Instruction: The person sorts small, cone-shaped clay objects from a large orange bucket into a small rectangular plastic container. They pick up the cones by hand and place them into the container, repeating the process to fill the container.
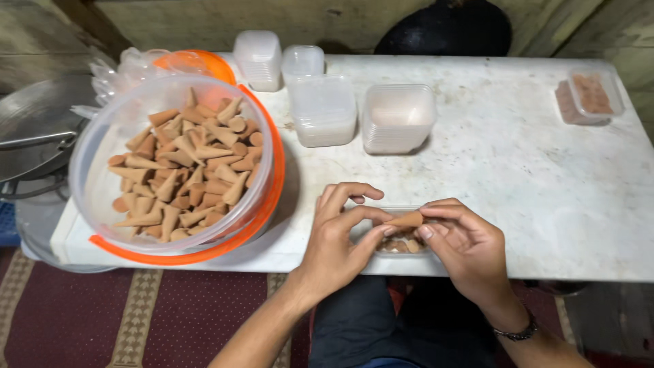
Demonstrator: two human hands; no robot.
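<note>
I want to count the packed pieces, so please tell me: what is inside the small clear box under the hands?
The small clear box holds a few brown cones, and both hands, left hand and right hand, hold another cone above it. The hands cover most of the box, so no count is possible.

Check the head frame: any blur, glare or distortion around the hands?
Head view: left hand and right hand sharp, pinching a brown cone; soft light, faint shadow beside the tub; white table edges bow outward from the wide lens; floor dim.
</note>
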